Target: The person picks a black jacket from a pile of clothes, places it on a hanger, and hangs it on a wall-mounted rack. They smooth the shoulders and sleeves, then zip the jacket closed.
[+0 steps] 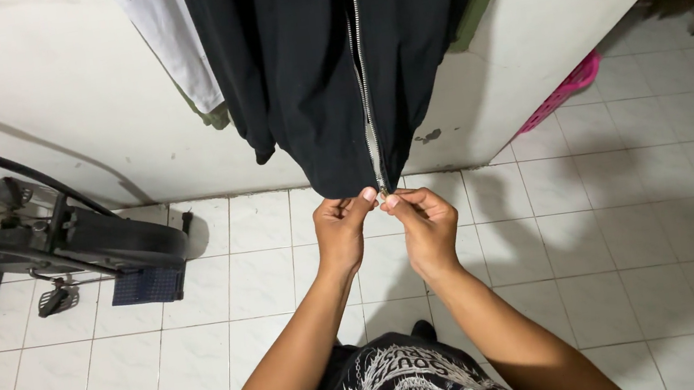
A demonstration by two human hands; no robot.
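I've got my left hand (341,227) and right hand (425,222) both pinched shut on the black jacket (318,54) hem, either side of its zip (364,84).

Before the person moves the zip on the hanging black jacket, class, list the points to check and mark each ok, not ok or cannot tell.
1. Left hand pinches the hem of the black jacket: ok.
2. Right hand pinches the hem at the zip's bottom end: ok.
3. Zip hangs straight: ok.
4. Zip teeth joined at the bottom: cannot tell, fingers hide them.
5. White garment hangs beside the jacket, apart from the zip: ok.
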